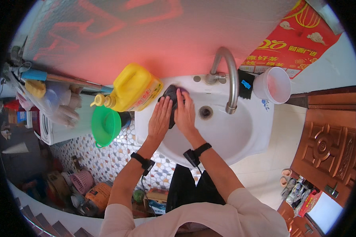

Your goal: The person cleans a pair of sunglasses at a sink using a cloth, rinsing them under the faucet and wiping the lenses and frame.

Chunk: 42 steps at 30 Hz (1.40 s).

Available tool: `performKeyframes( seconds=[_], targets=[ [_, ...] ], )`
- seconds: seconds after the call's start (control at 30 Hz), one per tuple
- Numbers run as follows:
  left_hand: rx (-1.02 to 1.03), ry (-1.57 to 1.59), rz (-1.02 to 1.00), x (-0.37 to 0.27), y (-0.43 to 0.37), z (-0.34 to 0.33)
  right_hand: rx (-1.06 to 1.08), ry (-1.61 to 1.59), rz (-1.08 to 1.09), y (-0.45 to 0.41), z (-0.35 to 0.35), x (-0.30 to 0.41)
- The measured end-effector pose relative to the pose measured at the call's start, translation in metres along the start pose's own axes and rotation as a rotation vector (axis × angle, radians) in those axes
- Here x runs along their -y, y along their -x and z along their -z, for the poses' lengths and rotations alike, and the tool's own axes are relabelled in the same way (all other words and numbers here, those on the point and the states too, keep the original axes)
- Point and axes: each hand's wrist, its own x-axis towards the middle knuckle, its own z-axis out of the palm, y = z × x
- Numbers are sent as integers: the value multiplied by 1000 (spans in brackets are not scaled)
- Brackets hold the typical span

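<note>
Both of my hands press on a bunched dark cloth (171, 91) at the left rim of a white ceramic washbasin (240, 130). My left hand (161, 115) lies along the cloth's left side, fingers extended. My right hand (184, 112) rests on its right side, fingers over the upper part. Whether the fingers grip the cloth or lie flat on it, I cannot tell. A curved metal faucet (233, 80) rises right of my hands, over the bowl with its round drain (205, 112). No running water shows. Left of the cloth, a yellow plastic jug (133, 86) with a pump top lies tilted near the rim.
A translucent white plastic tub (275, 85) and a black scouring pad (245, 84) are at the basin's right back. A green plastic basin (106, 126) is to the left, near a white washing machine (68, 127). A carved wooden door (323, 145) stands at the right.
</note>
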Motion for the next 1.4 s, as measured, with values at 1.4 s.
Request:
performKeyframes(
  seconds=[1.4],
  targets=[
    [-219, 612, 152, -32, -108, 20, 132, 512, -117, -42, 51, -31]
  ],
)
